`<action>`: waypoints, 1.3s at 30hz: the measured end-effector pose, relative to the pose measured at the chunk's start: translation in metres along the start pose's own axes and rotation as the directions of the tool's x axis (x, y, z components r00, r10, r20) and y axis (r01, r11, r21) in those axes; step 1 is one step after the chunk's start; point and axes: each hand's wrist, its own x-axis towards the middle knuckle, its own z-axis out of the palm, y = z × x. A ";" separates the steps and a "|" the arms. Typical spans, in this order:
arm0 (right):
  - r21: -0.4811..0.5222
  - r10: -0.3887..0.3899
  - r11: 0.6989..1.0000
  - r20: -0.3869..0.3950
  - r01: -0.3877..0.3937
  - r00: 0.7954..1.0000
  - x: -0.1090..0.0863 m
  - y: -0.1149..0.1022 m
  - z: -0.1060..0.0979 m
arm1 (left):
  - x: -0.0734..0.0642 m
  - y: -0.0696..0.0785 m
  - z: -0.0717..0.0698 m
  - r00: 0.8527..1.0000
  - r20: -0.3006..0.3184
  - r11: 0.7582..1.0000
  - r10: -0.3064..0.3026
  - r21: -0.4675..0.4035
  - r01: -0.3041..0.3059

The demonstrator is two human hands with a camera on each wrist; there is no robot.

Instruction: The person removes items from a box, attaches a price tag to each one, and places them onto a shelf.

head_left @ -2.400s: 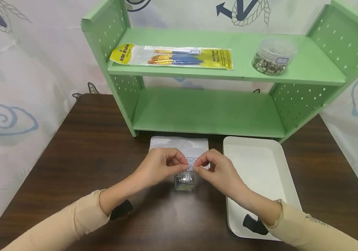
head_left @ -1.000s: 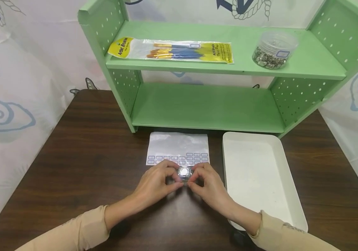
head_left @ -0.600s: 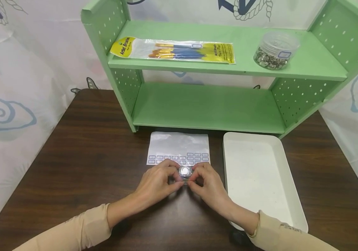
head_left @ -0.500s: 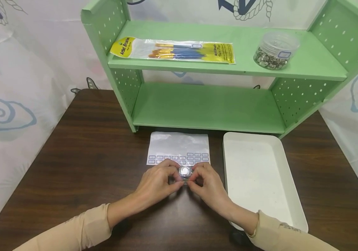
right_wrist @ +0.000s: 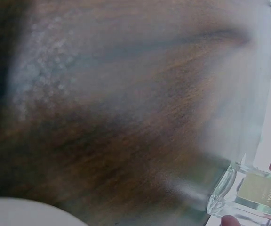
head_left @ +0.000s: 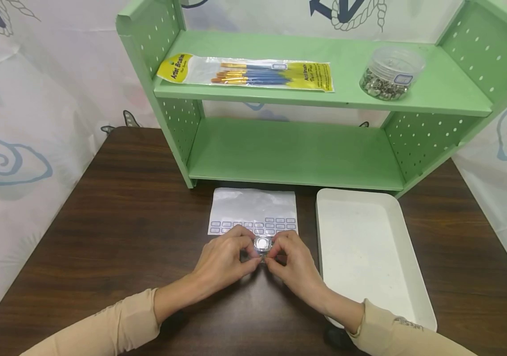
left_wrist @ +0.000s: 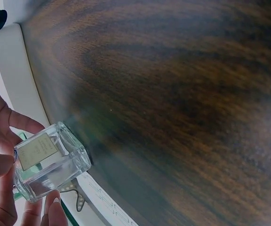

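Note:
A clear glass perfume bottle (head_left: pixel 262 244) with a silvery top stands on the dark wooden table, between my hands. My left hand (head_left: pixel 224 254) holds its left side, thumb at the front and fingers reaching behind. From the right, my right hand (head_left: pixel 295 264) grips it the same way, so the thumb tips nearly meet. In the left wrist view a pale gold label (left_wrist: pixel 38 151) shows on the bottle's front face. A small blue-edged sticker (left_wrist: pixel 16 154) peeks out by the thumbs at that label's edge, mostly hidden by them.
Behind the bottle lies a white sheet (head_left: pixel 253 203) of small blue-bordered stickers. A white tray (head_left: pixel 364 257) is at the right. The green shelf (head_left: pixel 298 153) at the back carries packaged artist brushes (head_left: pixel 253 76) and a clear jar (head_left: pixel 384 81) of small metal pieces.
Earlier both hands were raised behind the bottle's top, fingertips pinched close together. They have since come down around the bottle and taken hold of it. Over the last half second they barely move.

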 end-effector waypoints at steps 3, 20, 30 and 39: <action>-0.013 -0.011 1.000 -0.002 0.011 1.000 0.000 0.001 0.000 | 0.000 0.000 0.000 1.000 -0.001 1.000 0.004 0.002 -0.004; 0.025 0.001 1.000 0.009 -0.001 1.000 0.002 0.004 -0.001 | 0.000 0.000 0.001 1.000 -0.016 1.000 0.026 -0.005 -0.026; 0.063 0.074 0.995 0.029 -0.076 0.997 0.005 0.003 -0.003 | 0.001 -0.002 0.001 0.999 -0.023 0.999 0.049 -0.005 -0.049; -0.020 0.060 0.998 0.020 -0.059 0.998 0.005 0.003 -0.003 | 0.002 -0.003 0.002 0.997 -0.023 0.997 0.072 -0.016 -0.073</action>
